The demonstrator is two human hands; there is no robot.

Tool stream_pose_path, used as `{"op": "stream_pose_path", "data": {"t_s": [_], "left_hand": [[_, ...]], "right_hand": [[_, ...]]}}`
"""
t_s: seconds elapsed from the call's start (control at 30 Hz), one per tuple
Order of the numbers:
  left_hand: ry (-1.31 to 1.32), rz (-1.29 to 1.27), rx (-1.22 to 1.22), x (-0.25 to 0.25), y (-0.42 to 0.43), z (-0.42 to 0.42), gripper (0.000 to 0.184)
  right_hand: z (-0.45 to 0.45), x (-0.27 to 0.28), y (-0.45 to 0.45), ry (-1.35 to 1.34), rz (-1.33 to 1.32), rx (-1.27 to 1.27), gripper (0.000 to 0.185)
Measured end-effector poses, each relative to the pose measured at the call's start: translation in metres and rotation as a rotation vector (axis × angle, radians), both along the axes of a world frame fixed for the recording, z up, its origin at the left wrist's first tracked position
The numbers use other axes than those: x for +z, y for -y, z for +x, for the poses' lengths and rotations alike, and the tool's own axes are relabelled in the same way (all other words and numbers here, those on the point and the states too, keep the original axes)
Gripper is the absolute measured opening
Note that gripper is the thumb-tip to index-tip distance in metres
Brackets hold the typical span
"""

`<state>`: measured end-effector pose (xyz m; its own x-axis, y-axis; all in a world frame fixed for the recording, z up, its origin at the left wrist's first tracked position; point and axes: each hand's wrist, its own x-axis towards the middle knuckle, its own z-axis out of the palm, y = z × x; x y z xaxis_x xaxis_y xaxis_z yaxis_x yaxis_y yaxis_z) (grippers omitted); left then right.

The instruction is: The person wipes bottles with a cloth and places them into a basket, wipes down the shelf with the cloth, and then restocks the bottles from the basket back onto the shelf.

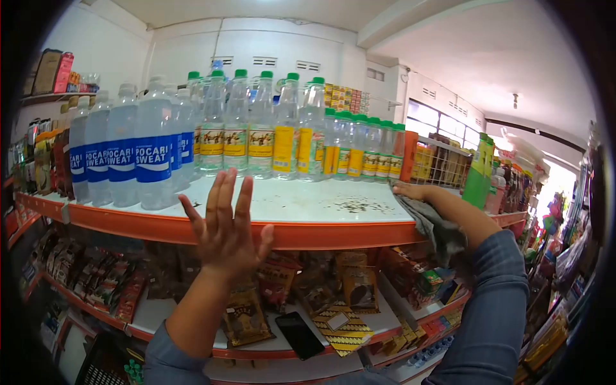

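Observation:
My left hand (226, 234) is raised in front of the shelf's orange front edge (321, 236), fingers spread and holding nothing. On the right, my right hand (416, 191) presses a grey cloth (439, 228) against the white shelf top (289, 200), and the cloth hangs over the edge. Dark specks of dirt (362, 206) lie on the white surface left of the cloth. Behind them stand clear bottles with green caps and yellow labels (285, 147). Left of my left hand are several Pocari Sweat bottles (154, 154) with blue labels.
Lower shelves hold brown snack packets (244, 314), a black phone (299, 335) and a yellow patterned packet (343, 328). A green bottle (476, 176) and a wire basket (439, 163) stand at the right. A dark crate (106, 362) sits at lower left.

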<state>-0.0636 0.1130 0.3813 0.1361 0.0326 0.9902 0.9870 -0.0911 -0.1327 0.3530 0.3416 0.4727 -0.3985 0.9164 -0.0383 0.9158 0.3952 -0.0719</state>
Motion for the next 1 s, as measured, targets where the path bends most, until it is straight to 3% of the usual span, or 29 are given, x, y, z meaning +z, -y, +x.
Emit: {"op": "stream_pose_path", "data": {"t_s": [0.17, 0.43, 0.8, 0.87, 1.0], "left_hand": [[-0.034, 0.017, 0.015, 0.001, -0.002, -0.003, 0.061], [-0.005, -0.047, -0.067, 0.001, 0.001, -0.003, 0.063], [0.028, -0.072, -0.212, -0.001, 0.007, -0.005, 0.058], [0.037, -0.092, -0.244, -0.001, 0.01, -0.006, 0.059], [0.038, -0.076, -0.213, -0.004, 0.004, -0.007, 0.06]], "right_hand": [[-0.046, -0.005, -0.028, 0.041, 0.02, 0.031, 0.079], [-0.153, 0.002, 0.033, 0.023, -0.001, 0.264, 0.079], [-0.123, 0.006, 0.159, -0.144, -0.059, 0.56, 0.061], [-0.111, 0.008, 0.16, -0.172, -0.067, 0.559, 0.064], [-0.069, 0.004, 0.112, -0.108, 0.001, 0.224, 0.074]]}}
